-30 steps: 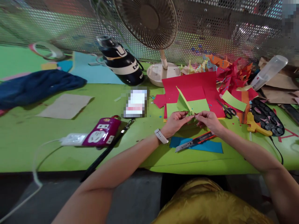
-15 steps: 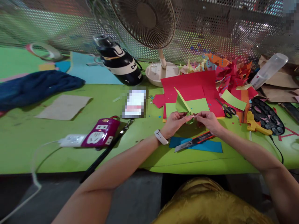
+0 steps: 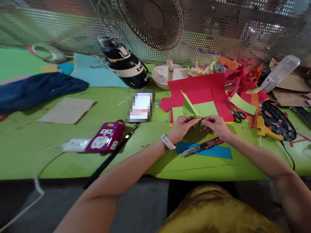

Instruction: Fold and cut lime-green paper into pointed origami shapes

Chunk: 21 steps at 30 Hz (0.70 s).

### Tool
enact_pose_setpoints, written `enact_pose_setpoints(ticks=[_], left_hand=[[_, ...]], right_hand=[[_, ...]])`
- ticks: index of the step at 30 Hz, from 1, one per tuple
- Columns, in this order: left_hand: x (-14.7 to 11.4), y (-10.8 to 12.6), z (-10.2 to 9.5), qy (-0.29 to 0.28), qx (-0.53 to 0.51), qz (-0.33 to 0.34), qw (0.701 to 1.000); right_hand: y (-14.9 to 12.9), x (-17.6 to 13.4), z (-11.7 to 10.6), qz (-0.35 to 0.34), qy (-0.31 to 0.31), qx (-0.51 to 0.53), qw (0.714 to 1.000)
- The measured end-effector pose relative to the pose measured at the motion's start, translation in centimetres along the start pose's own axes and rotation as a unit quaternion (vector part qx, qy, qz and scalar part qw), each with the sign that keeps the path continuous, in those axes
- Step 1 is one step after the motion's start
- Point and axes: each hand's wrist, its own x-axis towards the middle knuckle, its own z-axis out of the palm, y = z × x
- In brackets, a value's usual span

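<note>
A folded piece of yellow-green paper (image 3: 189, 105) stands up between my hands. My left hand (image 3: 183, 127), with a white watch band at the wrist, pinches its lower end. Fingertips of my right hand (image 3: 215, 125) close on the same end, touching the left fingertips. Behind lie a flat yellow-green sheet (image 3: 207, 109) and a large red sheet (image 3: 196, 85). Just below my hands a box cutter (image 3: 200, 148) with its blade out rests across a blue paper strip (image 3: 222, 152).
Black scissors (image 3: 236, 114), a yellow-handled glue gun (image 3: 268, 129) and a black palette tray (image 3: 277, 121) lie to the right. A fan (image 3: 167, 76), a black bottle (image 3: 126, 66) and a phone (image 3: 141, 106) stand or lie behind. A purple power bank (image 3: 105, 137) with a cable is at left.
Both hands stay at almost the same spot, still pinching the folded paper. Only the fingertips have shifted slightly; the view has moved a little.
</note>
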Motion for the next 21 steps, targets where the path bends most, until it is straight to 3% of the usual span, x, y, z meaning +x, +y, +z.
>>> enact_pose_setpoints(ticks=[5,12,21], left_hand=[[0.49,-0.41,-0.18,0.022,-0.071,0.009,0.997],[0.43,-0.41,0.0,-0.002,-0.131,0.003,0.991],[0.19,0.21,0.31,0.0,-0.165,-0.02,0.986]], right_hand=[[-0.6,-0.18,-0.14,-0.026,0.033,0.037,0.998],[-0.62,-0.34,-0.08,-0.034,-0.071,-0.03,0.996],[-0.35,-0.05,0.02,-0.035,-0.083,0.001,0.996]])
